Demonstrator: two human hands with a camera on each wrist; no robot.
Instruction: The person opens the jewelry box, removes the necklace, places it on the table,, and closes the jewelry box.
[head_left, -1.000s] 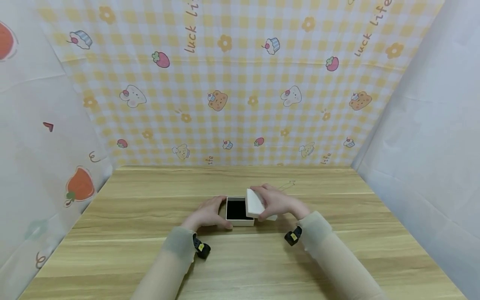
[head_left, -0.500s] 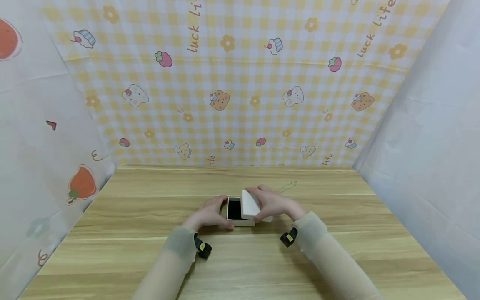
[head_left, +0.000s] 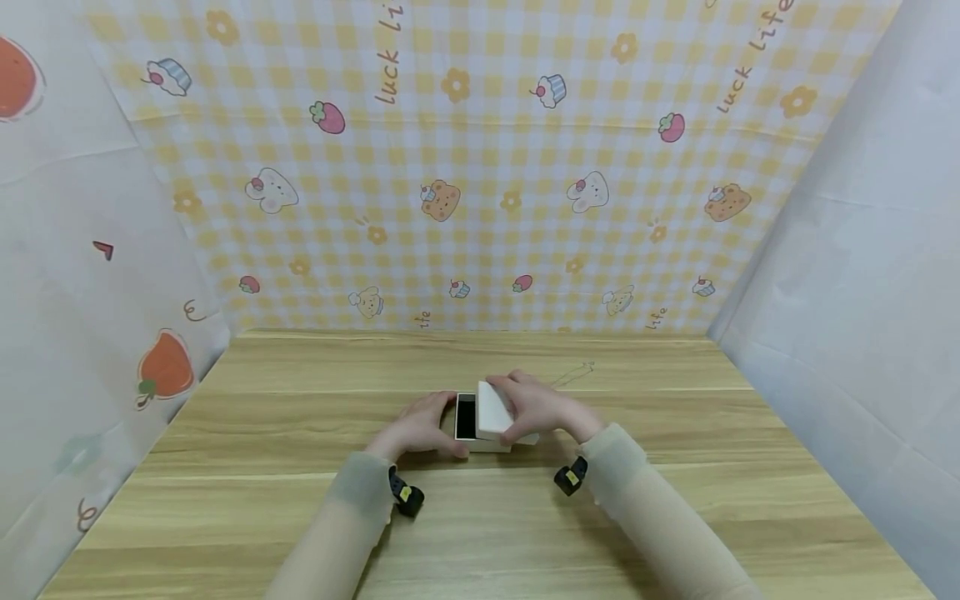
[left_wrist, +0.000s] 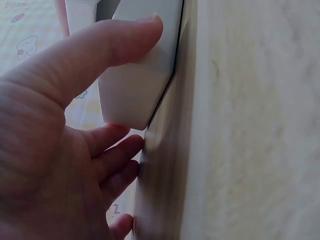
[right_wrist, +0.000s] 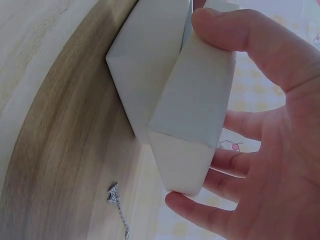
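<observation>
A small white box (head_left: 480,446) with a dark interior stands on the wooden table. My left hand (head_left: 422,427) grips its left end, the thumb (left_wrist: 135,42) on the front wall and the fingers at the far side. My right hand (head_left: 542,410) holds the white box lid (head_left: 492,412) between thumb and fingers. The lid lies tilted over the right part of the box, its right end reaching past it. Only a strip of the dark interior shows at the left. In the right wrist view the lid (right_wrist: 195,95) stands slightly askew against the box (right_wrist: 145,60).
Behind the right hand, a thin silver chain (right_wrist: 114,194) with a sparkling end piece lies on the table (head_left: 480,533). A yellow checked cloth (head_left: 480,167) hangs at the back, with white cloth on both sides.
My right hand has moved left with the lid, covering more of the box's dark interior. The left hand keeps its grip on the box.
</observation>
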